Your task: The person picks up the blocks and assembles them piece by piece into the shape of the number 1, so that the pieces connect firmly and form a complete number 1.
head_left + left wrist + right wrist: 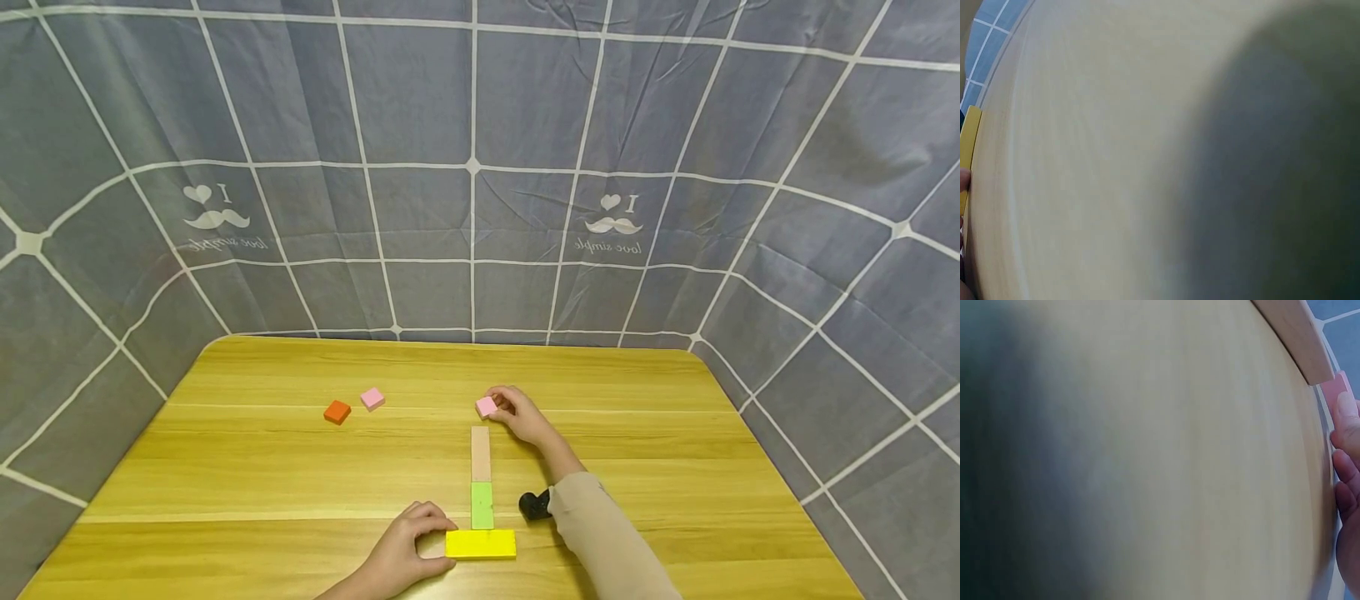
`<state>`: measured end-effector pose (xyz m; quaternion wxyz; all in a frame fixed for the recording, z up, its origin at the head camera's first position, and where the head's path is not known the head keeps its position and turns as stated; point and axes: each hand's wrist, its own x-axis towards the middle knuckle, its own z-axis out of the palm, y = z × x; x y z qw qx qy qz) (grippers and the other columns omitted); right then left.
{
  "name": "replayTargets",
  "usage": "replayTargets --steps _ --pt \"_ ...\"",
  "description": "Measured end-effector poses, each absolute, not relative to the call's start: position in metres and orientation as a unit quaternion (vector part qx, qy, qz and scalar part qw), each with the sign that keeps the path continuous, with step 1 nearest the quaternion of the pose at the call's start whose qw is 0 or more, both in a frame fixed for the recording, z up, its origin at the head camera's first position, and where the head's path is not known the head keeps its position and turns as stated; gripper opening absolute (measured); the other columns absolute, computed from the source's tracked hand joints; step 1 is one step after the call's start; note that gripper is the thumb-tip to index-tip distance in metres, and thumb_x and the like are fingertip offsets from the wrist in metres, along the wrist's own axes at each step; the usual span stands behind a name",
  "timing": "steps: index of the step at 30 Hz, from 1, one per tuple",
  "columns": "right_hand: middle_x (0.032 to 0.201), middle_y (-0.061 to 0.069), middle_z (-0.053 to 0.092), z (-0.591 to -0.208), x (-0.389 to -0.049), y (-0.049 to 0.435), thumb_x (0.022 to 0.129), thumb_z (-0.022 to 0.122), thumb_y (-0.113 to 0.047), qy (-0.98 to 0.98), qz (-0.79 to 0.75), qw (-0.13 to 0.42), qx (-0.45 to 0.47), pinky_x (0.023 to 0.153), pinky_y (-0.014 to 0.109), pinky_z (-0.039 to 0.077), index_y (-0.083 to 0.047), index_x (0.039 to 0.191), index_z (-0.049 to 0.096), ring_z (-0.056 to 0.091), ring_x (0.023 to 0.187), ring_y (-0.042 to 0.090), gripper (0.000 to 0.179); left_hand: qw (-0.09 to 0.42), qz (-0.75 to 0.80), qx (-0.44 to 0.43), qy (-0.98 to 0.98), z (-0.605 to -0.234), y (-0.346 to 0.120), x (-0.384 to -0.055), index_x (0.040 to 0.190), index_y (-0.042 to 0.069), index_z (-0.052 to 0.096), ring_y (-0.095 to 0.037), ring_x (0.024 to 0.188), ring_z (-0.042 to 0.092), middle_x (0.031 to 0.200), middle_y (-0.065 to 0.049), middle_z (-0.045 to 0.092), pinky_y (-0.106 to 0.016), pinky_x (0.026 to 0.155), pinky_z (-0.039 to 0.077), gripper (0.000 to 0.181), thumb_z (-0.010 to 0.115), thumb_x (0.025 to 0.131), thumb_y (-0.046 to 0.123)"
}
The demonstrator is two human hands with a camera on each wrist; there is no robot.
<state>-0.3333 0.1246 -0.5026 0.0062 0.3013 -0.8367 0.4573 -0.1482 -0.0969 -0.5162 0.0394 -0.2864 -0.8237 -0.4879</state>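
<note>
In the head view my right hand [519, 414] pinches a small pink block [486, 406] between thumb and fingers. That block [1331, 394] also shows at the right edge of the right wrist view, under the thumb. Just nearer than it, a plain wooden block [480, 454] lies lengthwise, end to end with a light green block [482, 506]. Across the green block's near end sits a long yellow block [481, 544]. My left hand [408, 546] holds the yellow block's left end, fingers at its far side and thumb at its near side.
An orange-red block [337, 412] and another pink block [372, 399] lie on the left part of the wooden table [247, 467]. A black rounded object [534, 505] shows beside the right sleeve [607, 533]. A grey checked curtain [420, 208] surrounds the table's back and sides.
</note>
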Motion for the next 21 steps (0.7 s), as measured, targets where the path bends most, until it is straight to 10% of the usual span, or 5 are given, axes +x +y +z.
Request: replayTargets --steps 21 --pt "0.099 0.012 0.055 -0.5111 -0.3413 0.1242 0.083 0.064 -0.008 -0.846 0.426 -0.023 0.319 0.077 0.026 0.041 -0.001 0.11 0.059 0.05 0.09 0.023 0.029 0.042 -0.489 -0.289 -0.822 -0.5171 -0.0972 -0.1483 0.097 0.015 0.068 -0.009 0.084 0.048 0.093 0.009 0.058 -0.024 0.073 0.046 0.026 0.076 0.075 0.025"
